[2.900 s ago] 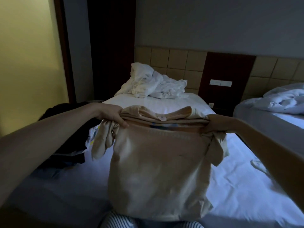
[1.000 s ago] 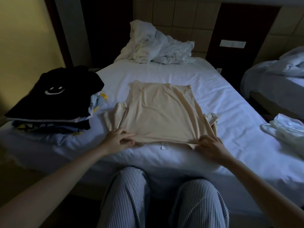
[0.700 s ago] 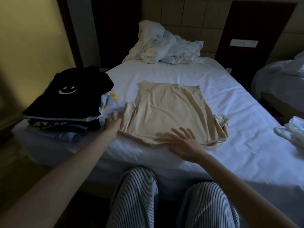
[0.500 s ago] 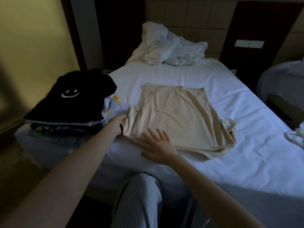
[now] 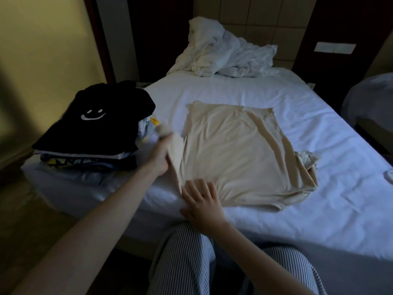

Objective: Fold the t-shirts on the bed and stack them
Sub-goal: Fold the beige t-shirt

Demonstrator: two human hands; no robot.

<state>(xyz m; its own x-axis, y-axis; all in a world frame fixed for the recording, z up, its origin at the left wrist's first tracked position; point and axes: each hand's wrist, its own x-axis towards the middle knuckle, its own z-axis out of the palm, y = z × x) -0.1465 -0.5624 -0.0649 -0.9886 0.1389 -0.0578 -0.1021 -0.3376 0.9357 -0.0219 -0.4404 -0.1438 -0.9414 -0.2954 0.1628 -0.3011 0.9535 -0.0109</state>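
From the head camera, a beige t-shirt (image 5: 236, 154) lies spread on the white sheet of the bed (image 5: 329, 199), close to the near edge and a little left of the middle. Its body is mostly flat, with soft creases running across it. The sleeve on the right side (image 5: 306, 158) is bunched up against the shirt's edge.

The left hand (image 5: 160, 156) reaches in from the lower left and holds the shirt's left side. Its fingers are closed on the cloth there, and that edge is lifted off the sheet. This part is blurred, so the exact hold of the fingers cannot be made out. The right hand (image 5: 202, 204) lies flat on the near left corner of the shirt, fingers straight and spread apart, pressing the cloth down onto the mattress.

Just left of the shirt, on the bed's near left corner, sits a stack of folded shirts (image 5: 89, 154). A black shirt (image 5: 100, 124) with a white smiling face on it is on top.

A crumpled white duvet (image 5: 225, 52) is heaped at the head of the bed, well apart from the shirt. The person's knees in striped trousers (image 5: 185, 258) show at the bottom, against the bed's edge. A second bed (image 5: 370, 99) stands at the right edge of the view, and a pale switch plate (image 5: 335, 47) sits on the dark wall panel between the two beds.
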